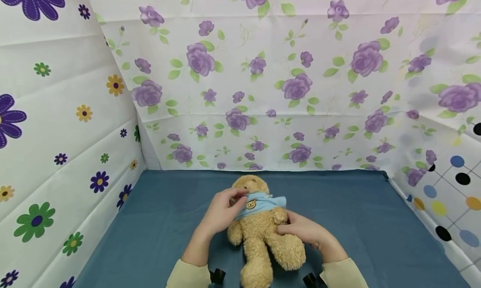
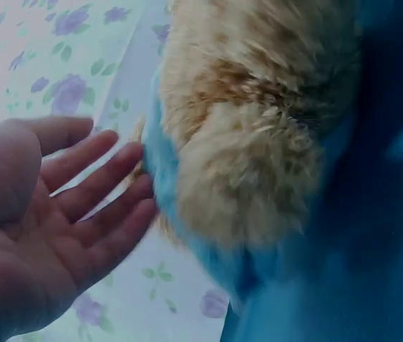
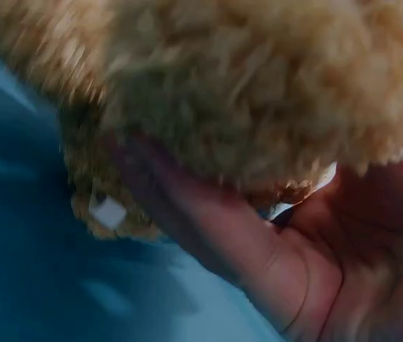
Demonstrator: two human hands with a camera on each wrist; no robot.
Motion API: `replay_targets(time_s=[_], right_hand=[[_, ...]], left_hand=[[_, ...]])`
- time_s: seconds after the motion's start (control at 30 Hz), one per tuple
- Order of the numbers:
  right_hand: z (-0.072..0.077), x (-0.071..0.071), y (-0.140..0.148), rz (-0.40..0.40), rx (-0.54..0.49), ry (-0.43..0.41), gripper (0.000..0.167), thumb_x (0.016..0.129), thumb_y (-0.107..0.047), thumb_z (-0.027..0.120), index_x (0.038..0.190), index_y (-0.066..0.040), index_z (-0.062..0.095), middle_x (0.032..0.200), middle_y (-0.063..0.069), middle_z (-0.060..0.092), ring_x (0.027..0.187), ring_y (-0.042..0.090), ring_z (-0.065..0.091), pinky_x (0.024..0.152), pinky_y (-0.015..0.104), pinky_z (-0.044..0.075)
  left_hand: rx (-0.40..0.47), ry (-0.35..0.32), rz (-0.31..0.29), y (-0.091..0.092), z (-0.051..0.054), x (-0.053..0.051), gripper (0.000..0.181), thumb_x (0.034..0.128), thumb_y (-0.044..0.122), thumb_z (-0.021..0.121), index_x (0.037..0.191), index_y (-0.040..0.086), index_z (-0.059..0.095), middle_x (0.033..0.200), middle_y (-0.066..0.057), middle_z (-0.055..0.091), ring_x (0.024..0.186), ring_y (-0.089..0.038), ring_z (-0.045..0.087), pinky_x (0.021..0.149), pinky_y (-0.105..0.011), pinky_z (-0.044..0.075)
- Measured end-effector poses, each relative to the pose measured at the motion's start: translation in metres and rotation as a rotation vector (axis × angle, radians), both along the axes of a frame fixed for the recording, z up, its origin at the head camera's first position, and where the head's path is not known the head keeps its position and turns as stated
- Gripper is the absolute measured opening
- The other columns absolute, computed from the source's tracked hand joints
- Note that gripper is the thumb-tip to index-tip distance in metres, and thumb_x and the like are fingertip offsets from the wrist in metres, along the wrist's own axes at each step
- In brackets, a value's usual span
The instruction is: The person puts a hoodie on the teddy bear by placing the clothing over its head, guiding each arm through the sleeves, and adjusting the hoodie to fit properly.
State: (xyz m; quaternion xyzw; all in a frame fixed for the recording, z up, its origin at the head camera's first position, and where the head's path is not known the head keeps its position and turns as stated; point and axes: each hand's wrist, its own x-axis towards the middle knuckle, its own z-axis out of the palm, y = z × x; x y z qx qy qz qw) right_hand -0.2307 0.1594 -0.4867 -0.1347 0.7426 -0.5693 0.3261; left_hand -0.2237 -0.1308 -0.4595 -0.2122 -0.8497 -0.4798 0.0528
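Note:
A tan plush teddy bear (image 1: 255,229) in a light blue shirt (image 1: 264,202) lies on its back, legs toward me. My left hand (image 1: 219,213) is over the bear's chest and lower face, fingers extended and slightly bent. In the left wrist view the left hand (image 2: 59,221) has its fingertips beside the blue shirt (image 2: 160,160), with no grip on it. On the other side, my right hand (image 1: 310,231) holds the bear at the hip, thumb over the top of the leg. Blurred fur hides part of the right hand (image 3: 258,249) in the right wrist view.
A dark blue cloth (image 1: 180,204) covers the table. Floral sheeting (image 1: 240,92) stands behind it, with patterned sheets on the left (image 1: 56,133) and right (image 1: 451,196). A small white tag (image 3: 107,212) shows on the fur.

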Motion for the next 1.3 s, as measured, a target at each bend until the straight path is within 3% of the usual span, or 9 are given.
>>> replay_targets(time_s=[0.1, 0.2, 0.3, 0.4, 0.57, 0.73, 0.83, 1.0, 1.3], right_hand=[[-0.001, 0.006, -0.007, 0.015, 0.047, -0.008, 0.092, 0.101, -0.037, 0.076, 0.167, 0.001, 0.024, 0.135, 0.020, 0.063, 0.114, 0.035, 0.069, 0.086, 0.050, 0.061], [0.003, 0.009, -0.010, -0.020, 0.148, 0.100, 0.089, 0.097, -0.044, 0.080, 0.161, 0.002, 0.038, 0.112, 0.014, 0.069, 0.090, 0.030, 0.073, 0.068, 0.047, 0.062], [0.008, 0.009, -0.010, -0.103, 0.232, 0.272, 0.073, 0.095, -0.048, 0.082, 0.148, -0.004, 0.057, 0.116, 0.008, 0.068, 0.094, 0.024, 0.070, 0.073, 0.043, 0.059], [0.011, 0.008, -0.009, -0.147, 0.222, 0.368, 0.061, 0.097, -0.048, 0.080, 0.142, -0.010, 0.063, 0.128, 0.006, 0.066, 0.109, 0.022, 0.066, 0.086, 0.045, 0.057], [0.013, 0.007, -0.010, -0.091, 0.153, 0.383, 0.058, 0.103, -0.046, 0.073, 0.146, -0.010, 0.060, 0.135, 0.007, 0.065, 0.116, 0.024, 0.064, 0.094, 0.048, 0.055], [0.008, 0.006, -0.013, -0.074, 0.156, 0.384, 0.052, 0.103, -0.041, 0.073, 0.144, -0.010, 0.061, 0.119, 0.006, 0.065, 0.103, 0.023, 0.063, 0.084, 0.044, 0.053], [0.002, 0.005, -0.016, -0.046, 0.175, 0.425, 0.041, 0.104, -0.034, 0.072, 0.137, -0.013, 0.061, 0.109, 0.006, 0.063, 0.094, 0.024, 0.061, 0.077, 0.042, 0.049], [-0.005, 0.006, -0.021, -0.017, 0.210, 0.515, 0.022, 0.105, -0.020, 0.066, 0.125, -0.016, 0.057, 0.089, 0.003, 0.059, 0.070, 0.018, 0.054, 0.064, 0.034, 0.044], [-0.011, 0.014, -0.032, -0.087, 0.301, 0.620, 0.021, 0.103, -0.006, 0.060, 0.119, -0.017, 0.049, 0.068, -0.003, 0.045, 0.049, 0.009, 0.036, 0.050, 0.027, 0.032]], left_hand=[[-0.105, 0.140, 0.057, 0.004, 0.000, -0.001, 0.024, 0.1064, 0.018, 0.071, 0.129, 0.014, 0.077, 0.111, 0.005, 0.073, 0.092, -0.015, 0.062, 0.077, -0.037, 0.052], [-0.269, 0.251, 0.074, 0.010, -0.003, -0.003, 0.018, 0.1031, 0.018, 0.076, 0.121, 0.016, 0.081, 0.113, 0.003, 0.071, 0.099, -0.019, 0.060, 0.079, -0.038, 0.052], [-0.372, 0.294, 0.074, 0.015, -0.008, -0.004, 0.013, 0.1032, 0.020, 0.076, 0.114, 0.017, 0.082, 0.116, 0.001, 0.068, 0.108, -0.021, 0.059, 0.083, -0.039, 0.054], [-0.397, 0.288, 0.099, 0.019, -0.011, -0.005, 0.011, 0.1043, 0.022, 0.074, 0.109, 0.018, 0.082, 0.112, 0.002, 0.066, 0.105, -0.020, 0.058, 0.084, -0.038, 0.053], [-0.442, 0.326, 0.137, 0.023, -0.014, -0.003, 0.011, 0.1043, 0.025, 0.074, 0.102, 0.018, 0.082, 0.108, 0.002, 0.064, 0.098, -0.020, 0.057, 0.081, -0.037, 0.052], [-0.499, 0.404, 0.086, 0.027, -0.016, -0.003, 0.011, 0.1035, 0.022, 0.075, 0.108, 0.018, 0.084, 0.109, 0.001, 0.063, 0.100, -0.020, 0.055, 0.088, -0.040, 0.049], [-0.512, 0.406, 0.047, 0.028, -0.017, -0.002, 0.014, 0.1032, 0.019, 0.074, 0.114, 0.018, 0.084, 0.107, 0.002, 0.062, 0.096, -0.018, 0.052, 0.089, -0.038, 0.047], [-0.453, 0.339, 0.017, 0.027, -0.019, -0.003, 0.019, 0.1043, 0.016, 0.072, 0.120, 0.015, 0.082, 0.109, 0.002, 0.061, 0.095, -0.017, 0.050, 0.086, -0.037, 0.046], [-0.462, 0.244, -0.005, 0.030, -0.020, -0.004, 0.020, 0.1102, 0.020, 0.063, 0.117, 0.017, 0.081, 0.105, 0.004, 0.070, 0.101, -0.019, 0.056, 0.095, -0.042, 0.047]])
